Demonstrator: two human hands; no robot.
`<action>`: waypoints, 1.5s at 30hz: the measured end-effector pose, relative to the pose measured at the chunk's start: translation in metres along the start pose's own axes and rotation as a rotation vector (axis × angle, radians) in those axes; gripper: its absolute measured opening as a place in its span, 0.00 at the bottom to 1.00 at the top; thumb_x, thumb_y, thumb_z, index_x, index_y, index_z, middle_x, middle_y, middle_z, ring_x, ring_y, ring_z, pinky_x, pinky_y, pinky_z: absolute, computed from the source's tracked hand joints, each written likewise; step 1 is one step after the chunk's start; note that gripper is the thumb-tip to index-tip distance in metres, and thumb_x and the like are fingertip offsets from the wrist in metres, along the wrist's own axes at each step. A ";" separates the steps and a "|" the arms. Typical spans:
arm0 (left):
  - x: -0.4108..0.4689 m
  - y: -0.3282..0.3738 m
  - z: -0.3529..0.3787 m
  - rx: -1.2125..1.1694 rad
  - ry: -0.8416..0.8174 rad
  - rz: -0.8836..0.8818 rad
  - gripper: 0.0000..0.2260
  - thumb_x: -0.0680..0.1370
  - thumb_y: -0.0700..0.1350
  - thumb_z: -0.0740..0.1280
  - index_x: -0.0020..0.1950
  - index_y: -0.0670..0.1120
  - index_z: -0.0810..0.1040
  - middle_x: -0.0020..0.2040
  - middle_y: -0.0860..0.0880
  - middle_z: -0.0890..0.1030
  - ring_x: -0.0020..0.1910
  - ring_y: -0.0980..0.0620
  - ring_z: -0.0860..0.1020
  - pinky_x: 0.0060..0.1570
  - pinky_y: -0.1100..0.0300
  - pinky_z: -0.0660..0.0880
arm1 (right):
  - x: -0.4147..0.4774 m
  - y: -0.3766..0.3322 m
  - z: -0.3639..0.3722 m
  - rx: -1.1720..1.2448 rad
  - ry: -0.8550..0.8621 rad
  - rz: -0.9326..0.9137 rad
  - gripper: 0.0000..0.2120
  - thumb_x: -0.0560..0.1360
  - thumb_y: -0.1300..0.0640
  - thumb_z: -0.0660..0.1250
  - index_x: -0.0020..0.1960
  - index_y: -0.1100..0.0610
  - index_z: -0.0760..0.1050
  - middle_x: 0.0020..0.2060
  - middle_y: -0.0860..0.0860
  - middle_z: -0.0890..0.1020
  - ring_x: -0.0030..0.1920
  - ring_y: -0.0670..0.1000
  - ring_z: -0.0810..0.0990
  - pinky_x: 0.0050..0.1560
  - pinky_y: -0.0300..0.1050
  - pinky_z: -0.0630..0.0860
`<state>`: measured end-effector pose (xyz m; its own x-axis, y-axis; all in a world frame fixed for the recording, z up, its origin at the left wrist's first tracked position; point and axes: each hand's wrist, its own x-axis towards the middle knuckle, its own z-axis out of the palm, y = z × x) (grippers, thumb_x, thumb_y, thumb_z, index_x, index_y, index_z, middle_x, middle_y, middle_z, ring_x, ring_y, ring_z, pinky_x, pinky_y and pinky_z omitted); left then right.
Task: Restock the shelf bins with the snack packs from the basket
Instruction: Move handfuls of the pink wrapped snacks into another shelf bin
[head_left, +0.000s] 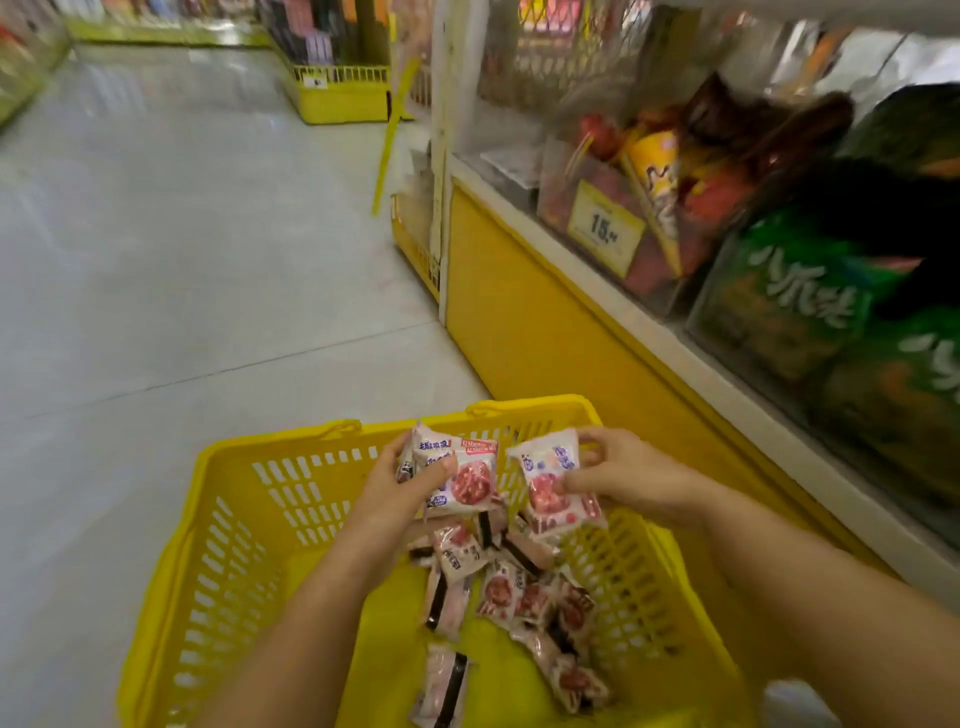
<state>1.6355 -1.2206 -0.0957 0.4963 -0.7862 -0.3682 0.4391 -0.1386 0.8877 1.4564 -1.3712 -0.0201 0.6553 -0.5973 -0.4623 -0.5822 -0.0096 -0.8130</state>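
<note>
Several snack packs (462, 478) gripped in our left hand (400, 486) and one pack (550, 486) pinched in our right hand (626, 473), we probably next lift them from the basket (234, 470) to the shelf bins (727, 312).

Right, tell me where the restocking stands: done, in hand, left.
Done: nothing shows these packs in the shelf bins yet. In hand: left hand grips several packs, right hand pinches one pack, both over the basket. Left: a pile of loose packs lies in the basket.
</note>
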 end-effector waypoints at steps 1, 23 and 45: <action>-0.008 0.015 0.008 -0.008 -0.019 0.041 0.37 0.64 0.51 0.75 0.71 0.52 0.66 0.62 0.46 0.79 0.51 0.44 0.83 0.44 0.48 0.81 | -0.015 -0.018 -0.008 0.083 0.065 -0.037 0.15 0.71 0.68 0.71 0.55 0.56 0.74 0.43 0.56 0.84 0.39 0.52 0.82 0.37 0.42 0.77; -0.264 0.249 0.235 -0.006 -0.706 0.619 0.46 0.61 0.67 0.76 0.74 0.55 0.63 0.62 0.46 0.80 0.57 0.47 0.81 0.52 0.47 0.78 | -0.345 -0.165 -0.097 0.400 0.291 -0.820 0.16 0.70 0.54 0.69 0.55 0.59 0.79 0.55 0.64 0.80 0.55 0.64 0.79 0.57 0.63 0.76; -0.271 0.318 0.442 1.050 -0.577 1.081 0.27 0.72 0.66 0.66 0.66 0.54 0.72 0.52 0.57 0.78 0.45 0.64 0.75 0.35 0.69 0.69 | -0.459 -0.164 -0.263 -0.195 1.133 -0.412 0.16 0.61 0.49 0.77 0.46 0.46 0.76 0.39 0.47 0.83 0.39 0.46 0.83 0.34 0.37 0.78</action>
<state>1.3095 -1.3181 0.4081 -0.2224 -0.8615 0.4564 -0.7127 0.4631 0.5269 1.1247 -1.3060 0.4189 0.0742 -0.8813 0.4667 -0.5566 -0.4249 -0.7139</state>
